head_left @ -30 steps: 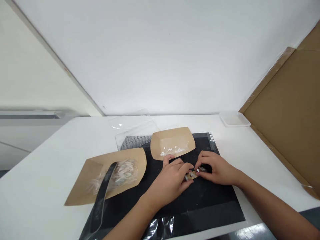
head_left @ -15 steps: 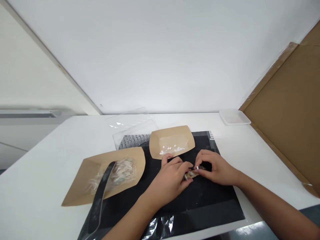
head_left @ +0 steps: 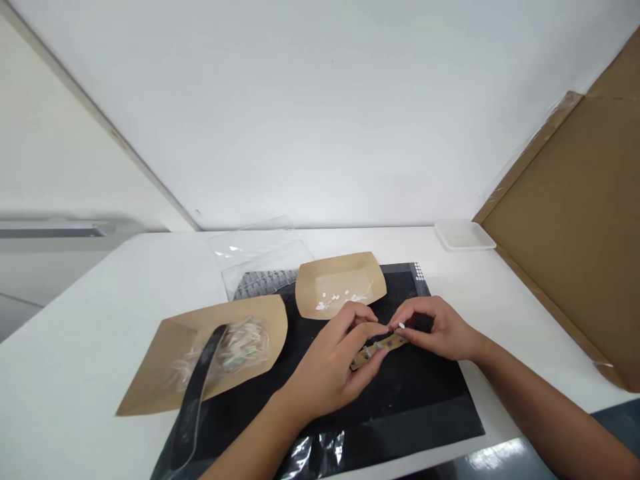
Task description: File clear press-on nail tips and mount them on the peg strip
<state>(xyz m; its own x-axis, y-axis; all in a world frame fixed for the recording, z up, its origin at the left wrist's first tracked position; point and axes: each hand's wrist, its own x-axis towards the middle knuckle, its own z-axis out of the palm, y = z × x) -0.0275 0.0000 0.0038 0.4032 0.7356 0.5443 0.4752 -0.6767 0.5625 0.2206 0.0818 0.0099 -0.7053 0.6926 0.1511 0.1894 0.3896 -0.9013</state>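
A narrow tan strip (head_left: 389,343) with small dark and clear fittings along it lies under my fingers, above the black mat (head_left: 400,400). My left hand (head_left: 345,350) grips the strip from the left, thumb along its near edge and fingers over the far side. At the strip's right end, my right hand (head_left: 437,330) pinches a small white oval piece (head_left: 401,326) between thumb and fingertips. Just beyond the hands, a brown paper tray (head_left: 340,270) holds several similar white pieces (head_left: 323,306).
To the left, a larger paper tray (head_left: 173,340) contains many clear tubes (head_left: 245,347), with a black strap (head_left: 200,387) lying across it. Clear plastic sheets (head_left: 260,257) lie behind. A shallow translucent container (head_left: 464,237) stands at the back right, beside a cardboard panel (head_left: 570,220).
My left hand has shifted left along the strip, uncovering more of it. The right hand has moved slightly up, still pinching the white piece. The whole view has drifted a little.
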